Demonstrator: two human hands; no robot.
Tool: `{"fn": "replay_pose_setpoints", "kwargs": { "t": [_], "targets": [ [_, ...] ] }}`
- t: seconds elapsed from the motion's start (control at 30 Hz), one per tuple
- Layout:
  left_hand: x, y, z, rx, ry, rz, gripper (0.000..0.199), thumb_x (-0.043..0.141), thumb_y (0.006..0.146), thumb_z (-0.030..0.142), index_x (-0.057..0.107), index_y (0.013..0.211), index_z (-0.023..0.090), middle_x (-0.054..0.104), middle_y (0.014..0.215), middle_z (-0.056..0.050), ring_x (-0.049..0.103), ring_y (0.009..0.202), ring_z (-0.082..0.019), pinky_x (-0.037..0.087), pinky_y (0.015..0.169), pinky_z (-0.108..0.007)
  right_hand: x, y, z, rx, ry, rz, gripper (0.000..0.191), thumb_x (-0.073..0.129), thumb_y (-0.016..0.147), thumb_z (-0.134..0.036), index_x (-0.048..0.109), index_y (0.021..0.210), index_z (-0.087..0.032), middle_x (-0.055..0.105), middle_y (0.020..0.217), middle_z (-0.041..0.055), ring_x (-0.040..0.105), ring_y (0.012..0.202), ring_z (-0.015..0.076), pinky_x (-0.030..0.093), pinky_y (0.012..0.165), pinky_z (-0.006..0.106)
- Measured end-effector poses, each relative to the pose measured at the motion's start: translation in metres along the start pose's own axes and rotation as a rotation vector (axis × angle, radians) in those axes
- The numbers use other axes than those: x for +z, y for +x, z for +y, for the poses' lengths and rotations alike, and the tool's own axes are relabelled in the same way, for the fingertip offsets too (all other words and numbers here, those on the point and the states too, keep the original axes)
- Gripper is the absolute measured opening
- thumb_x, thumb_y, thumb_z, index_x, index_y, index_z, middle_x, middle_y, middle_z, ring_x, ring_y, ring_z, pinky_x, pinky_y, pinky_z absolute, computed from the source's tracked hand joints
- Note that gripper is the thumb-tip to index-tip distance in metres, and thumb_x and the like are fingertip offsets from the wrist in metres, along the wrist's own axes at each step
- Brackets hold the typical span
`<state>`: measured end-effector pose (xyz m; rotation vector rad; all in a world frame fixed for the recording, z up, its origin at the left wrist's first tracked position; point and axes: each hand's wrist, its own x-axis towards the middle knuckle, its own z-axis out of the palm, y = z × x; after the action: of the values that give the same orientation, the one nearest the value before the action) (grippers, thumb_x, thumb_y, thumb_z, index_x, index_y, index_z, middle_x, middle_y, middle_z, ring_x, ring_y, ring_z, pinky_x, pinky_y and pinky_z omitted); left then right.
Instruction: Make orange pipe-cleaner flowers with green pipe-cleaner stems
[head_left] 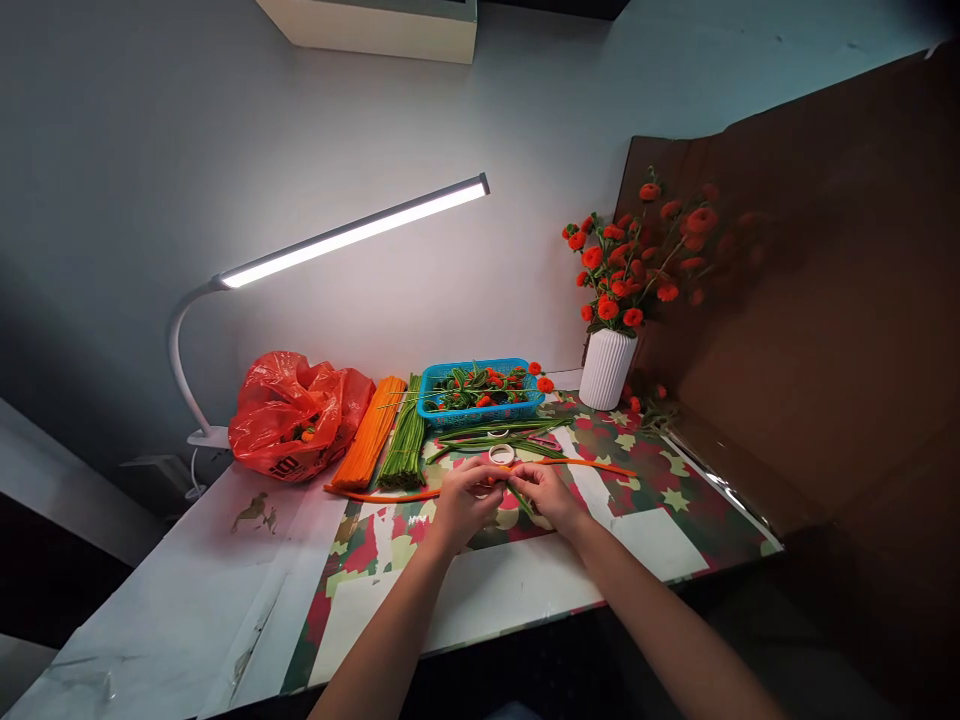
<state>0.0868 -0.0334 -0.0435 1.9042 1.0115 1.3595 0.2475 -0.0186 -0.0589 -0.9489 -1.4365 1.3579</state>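
Keep the orange fuzzy stem [592, 464] steady near its middle, and press only lightly where it meets the green fuzzy stem [520, 499], to not crush the fuzz. Orange one running across both hands: pinched narrowly in the fingers of left hand [466, 500]; those of right hand [546, 496] close together, apparently on the green. Just beyond, white ring [491, 456]; farther, blue basket [457, 417].

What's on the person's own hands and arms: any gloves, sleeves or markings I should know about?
Left hand and right hand are ungloved, five-fingered. No sleeves, watch, bracelet, cables or markings show on the slim forearms. Fingernails are too small to make out.
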Motion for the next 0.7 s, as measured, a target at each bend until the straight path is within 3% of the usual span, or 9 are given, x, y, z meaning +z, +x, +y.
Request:
{"fn": "replay_pose_setpoints", "kwargs": {
  "t": [0.1,0.17,0.27,0.37,0.43,0.53,0.63,0.7],
  "targets": [
    [-0.002,-0.002,0.001,0.319,0.240,-0.054,0.024,0.054,0.079,0.010,0.072,0.090,0.023,0.060,0.080,-0.003,0.059,0.071,-0.011,0.051,0.064,-0.022,-0.004,0.001,0.004,0.227,0.193,-0.078,0.034,0.072,0.062,-0.045,0.056,0.062,-0.016,0.039,0.049,-0.0071,0.027,0.043,0.0050,0.019,0.043,0.021],
    [-0.004,-0.002,0.002,0.445,0.361,-0.104,0.030,0.049,0.082,0.008,0.070,0.095,0.025,0.061,0.083,-0.004,0.059,0.073,-0.011,0.051,0.067,-0.022,-0.006,0.001,0.003,0.305,0.289,-0.101,0.032,0.075,0.058,-0.040,0.055,0.062,-0.015,0.039,0.050,-0.0069,0.028,0.044,0.0039,0.017,0.042,0.020],
    [-0.006,-0.002,0.004,0.521,0.470,-0.176,0.034,0.045,0.084,0.007,0.069,0.099,0.026,0.062,0.092,-0.006,0.061,0.080,-0.013,0.051,0.072,-0.024,-0.008,0.000,0.000,0.368,0.369,-0.138,0.030,0.077,0.055,-0.033,0.056,0.063,-0.014,0.044,0.053,-0.0052,0.034,0.047,0.0037,0.021,0.043,0.018],
    [-0.005,-0.002,0.004,0.481,0.436,-0.197,0.032,0.047,0.083,0.009,0.071,0.096,0.026,0.063,0.092,-0.006,0.061,0.082,-0.014,0.051,0.074,-0.026,-0.009,-0.001,-0.003,0.401,0.371,-0.165,0.029,0.078,0.055,-0.032,0.057,0.064,-0.013,0.044,0.053,-0.0049,0.035,0.047,0.0039,0.024,0.043,0.017],
    [-0.002,-0.001,0.003,0.346,0.319,-0.142,0.027,0.051,0.080,0.010,0.072,0.091,0.025,0.063,0.086,-0.006,0.061,0.078,-0.014,0.052,0.070,-0.026,-0.009,-0.001,-0.003,0.373,0.307,-0.125,0.029,0.076,0.058,-0.036,0.060,0.066,-0.014,0.045,0.053,-0.0047,0.035,0.046,0.0044,0.024,0.042,0.018],
    [0.002,0.002,-0.001,-0.045,-0.009,-0.001,0.014,0.063,0.074,0.017,0.071,0.084,0.019,0.064,0.079,-0.006,0.063,0.071,-0.015,0.052,0.062,-0.025,-0.007,-0.001,-0.005,0.257,0.138,0.006,0.029,0.071,0.065,-0.042,0.064,0.074,-0.015,0.046,0.053,-0.0045,0.033,0.043,0.0058,0.023,0.039,0.020],
    [0.004,0.004,-0.005,-0.482,-0.436,0.068,0.020,0.071,0.068,0.021,0.068,0.087,0.015,0.067,0.077,-0.006,0.066,0.067,-0.016,0.054,0.062,-0.026,-0.005,-0.003,-0.009,-0.018,-0.090,0.163,0.021,0.068,0.070,-0.036,0.068,0.081,-0.018,0.053,0.061,-0.0015,0.041,0.047,0.0094,0.032,0.043,0.023],
    [0.002,0.006,-0.007,-0.679,-0.638,0.088,0.024,0.073,0.066,0.019,0.066,0.089,0.014,0.069,0.076,-0.005,0.068,0.065,-0.016,0.055,0.064,-0.026,-0.003,-0.005,-0.011,-0.264,-0.256,0.216,0.011,0.067,0.072,-0.028,0.070,0.081,-0.020,0.059,0.072,0.0015,0.051,0.060,0.0133,0.041,0.055,0.026]
  ]
}}
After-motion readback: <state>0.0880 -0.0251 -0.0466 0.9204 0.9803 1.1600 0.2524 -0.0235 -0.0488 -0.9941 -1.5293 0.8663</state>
